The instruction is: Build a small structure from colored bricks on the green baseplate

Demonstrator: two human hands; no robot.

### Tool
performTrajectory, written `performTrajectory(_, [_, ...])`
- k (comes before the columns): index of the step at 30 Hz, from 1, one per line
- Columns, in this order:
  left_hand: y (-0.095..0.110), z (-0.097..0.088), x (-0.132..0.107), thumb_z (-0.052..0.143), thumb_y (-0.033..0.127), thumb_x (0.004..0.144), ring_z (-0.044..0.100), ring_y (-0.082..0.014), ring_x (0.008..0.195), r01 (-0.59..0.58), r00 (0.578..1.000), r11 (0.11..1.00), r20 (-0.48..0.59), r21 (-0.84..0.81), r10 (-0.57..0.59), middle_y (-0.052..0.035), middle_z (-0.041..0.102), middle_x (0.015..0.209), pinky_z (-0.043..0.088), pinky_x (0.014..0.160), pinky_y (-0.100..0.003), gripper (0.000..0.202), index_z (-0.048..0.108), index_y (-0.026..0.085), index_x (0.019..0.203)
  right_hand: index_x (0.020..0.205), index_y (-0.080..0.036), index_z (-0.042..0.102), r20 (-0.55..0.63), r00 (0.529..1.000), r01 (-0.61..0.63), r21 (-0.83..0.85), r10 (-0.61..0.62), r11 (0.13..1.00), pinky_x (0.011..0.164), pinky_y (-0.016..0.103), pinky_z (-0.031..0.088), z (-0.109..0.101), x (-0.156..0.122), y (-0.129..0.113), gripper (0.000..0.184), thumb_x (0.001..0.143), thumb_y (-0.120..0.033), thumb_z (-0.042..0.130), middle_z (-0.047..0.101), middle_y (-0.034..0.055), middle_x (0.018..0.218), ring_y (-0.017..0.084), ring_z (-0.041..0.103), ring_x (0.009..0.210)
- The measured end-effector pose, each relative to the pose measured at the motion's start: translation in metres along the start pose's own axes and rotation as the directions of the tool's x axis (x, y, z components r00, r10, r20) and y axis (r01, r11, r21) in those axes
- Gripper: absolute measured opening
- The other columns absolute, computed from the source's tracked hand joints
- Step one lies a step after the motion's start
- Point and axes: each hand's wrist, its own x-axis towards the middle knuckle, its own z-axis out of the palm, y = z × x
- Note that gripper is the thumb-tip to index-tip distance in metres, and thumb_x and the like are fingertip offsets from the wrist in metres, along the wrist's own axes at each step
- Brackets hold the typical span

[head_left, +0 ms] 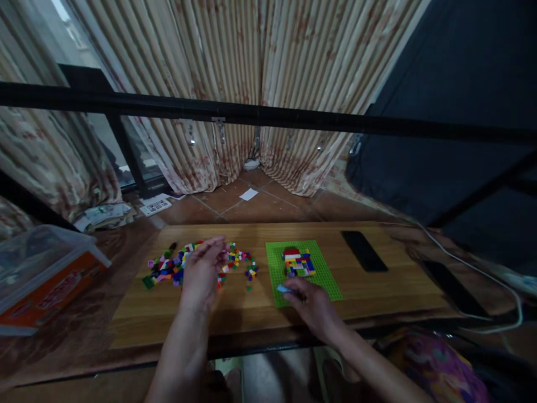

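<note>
At the lower right, nearest the viewer, is a bundle of soft fabric [436, 364] swirled in purple, pink and orange. Two bare forearms reach over a long counter [247, 316] with a smooth, warm brown wood-grain top. The right hand [315, 309] is pinched, thumb and finger closed on a small light blue piece [284, 289], just above the near edge of a green baseplate [327, 278]. That rectangular sheet is covered in fine round studs. On it sits a low, blocky build [299, 263] of plastic bricks in red, white, yellow, blue and other colours. The left hand [205, 263] hovers over the loose bricks [165, 272], fingers loosely bent; whether it grips anything cannot be told. These small, hard-edged pieces spread in an uneven heap, thinning into a curved trail toward the baseplate.

To the right lie a flat, glossy black slab [364, 251] and, farther right, a second dark slab [455, 288] beside a thin, looping white cable [478, 270]. On the far left is a clear plastic tub [54, 277] with an orange label. Beyond are reddish floor tiles [279, 208], a straight black bar [293, 116] and pleated cream curtains [218, 56] with rusty blotches.
</note>
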Motion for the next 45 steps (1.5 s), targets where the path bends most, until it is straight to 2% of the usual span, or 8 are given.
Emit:
performTrajectory(4, [-0.029, 0.033, -0.010, 0.069, 0.036, 0.067, 0.059, -0.0123, 0.065, -0.071, 0.979, 0.929, 0.202, 0.363, -0.004, -0.0031, 0.069, 0.078, 0.045, 0.062, -0.023, 0.031, 0.068, 0.014, 0.089, 0.102, -0.023, 0.066, -0.105, 0.991, -0.082, 0.002, 0.082, 0.997, 0.082, 0.032, 0.048, -0.052, -0.002, 0.043, 0.023, 0.083, -0.028, 0.055, 0.071, 0.0048, 0.102, 0.021, 0.065, 0.094])
performTrajectory(9, [-0.059, 0.062, -0.017, 0.057, 0.033, 0.078, 0.062, -0.0159, 0.075, -0.282, 0.915, 0.728, 0.404, 0.626, 0.007, -0.0039, 0.070, 0.083, 0.046, 0.071, -0.026, 0.025, 0.069, 0.016, 0.091, 0.102, -0.020, 0.066, -0.125, 0.977, -0.170, 0.042, 0.174, 0.985, 0.066, 0.028, 0.049, -0.087, 0.021, 0.072, 0.025, 0.079, -0.028, 0.057, 0.071, 0.0042, 0.083, 0.020, 0.066, 0.076])
performTrajectory(16, [-0.081, 0.081, -0.027, 0.049, 0.026, 0.084, 0.059, -0.0130, 0.063, -0.423, 0.875, 0.459, 0.484, 0.781, -0.017, -0.0028, 0.070, 0.085, 0.045, 0.061, -0.025, 0.026, 0.066, 0.018, 0.102, 0.105, -0.018, 0.058, -0.038, 0.923, -0.334, 0.422, 0.384, 0.843, 0.054, 0.026, 0.050, -0.068, 0.037, 0.099, 0.035, 0.072, -0.028, 0.060, 0.065, -0.0010, 0.067, 0.016, 0.063, 0.058])
performTrajectory(20, [-0.093, 0.092, -0.033, 0.049, 0.023, 0.085, 0.062, -0.0140, 0.071, -0.524, 0.837, 0.311, 0.548, 0.793, 0.013, -0.0033, 0.069, 0.091, 0.048, 0.068, -0.026, 0.023, 0.064, 0.020, 0.103, 0.104, -0.017, 0.060, 0.001, 0.935, -0.336, 0.324, 0.355, 0.884, 0.055, 0.026, 0.047, -0.066, 0.042, 0.092, 0.034, 0.072, -0.026, 0.062, 0.067, -0.0007, 0.066, 0.014, 0.061, 0.056])
performTrajectory(26, [-0.111, 0.100, -0.038, 0.053, 0.017, 0.083, 0.056, -0.0202, 0.103, -0.723, 0.691, 0.100, 0.718, 0.684, 0.086, -0.0055, 0.060, 0.113, 0.047, 0.091, -0.036, 0.032, 0.057, 0.023, 0.115, 0.103, -0.019, 0.064, -0.033, 0.962, -0.265, 0.115, 0.271, 0.957, 0.057, 0.025, 0.043, -0.072, 0.049, 0.074, 0.030, 0.074, -0.025, 0.062, 0.069, -0.0003, 0.069, 0.013, 0.060, 0.057])
performTrajectory(29, [-0.119, 0.101, -0.040, 0.053, 0.018, 0.083, 0.049, -0.0235, 0.112, -0.759, 0.648, 0.008, 0.755, 0.651, 0.100, -0.0080, 0.053, 0.119, 0.045, 0.096, -0.039, 0.041, 0.052, 0.021, 0.124, 0.103, -0.021, 0.066, -0.060, 0.970, -0.234, 0.006, 0.234, 0.972, 0.058, 0.026, 0.042, -0.070, 0.047, 0.069, 0.029, 0.075, -0.028, 0.062, 0.070, 0.0001, 0.071, 0.014, 0.061, 0.059])
performTrajectory(34, [-0.128, 0.104, -0.044, 0.050, 0.020, 0.085, 0.046, -0.0253, 0.110, -0.758, 0.646, -0.080, 0.762, 0.647, 0.035, -0.0099, 0.048, 0.122, 0.043, 0.096, -0.042, 0.045, 0.047, 0.020, 0.130, 0.100, -0.023, 0.067, -0.093, 0.978, -0.197, -0.107, 0.188, 0.974, 0.059, 0.026, 0.041, -0.067, 0.043, 0.065, 0.027, 0.075, -0.032, 0.064, 0.069, 0.0000, 0.068, 0.015, 0.060, 0.060])
performTrajectory(45, [-0.131, 0.105, -0.045, 0.049, 0.020, 0.085, 0.042, -0.0273, 0.113, -0.749, 0.657, -0.119, 0.754, 0.651, -0.011, -0.0117, 0.046, 0.125, 0.038, 0.095, -0.044, 0.047, 0.046, 0.020, 0.132, 0.075, -0.019, 0.068, -0.020, 0.987, -0.159, 0.054, 0.161, 0.986, 0.058, 0.024, 0.040, -0.071, 0.049, 0.080, 0.024, 0.084, -0.033, 0.051, 0.065, 0.0011, 0.065, 0.014, 0.058, 0.060])
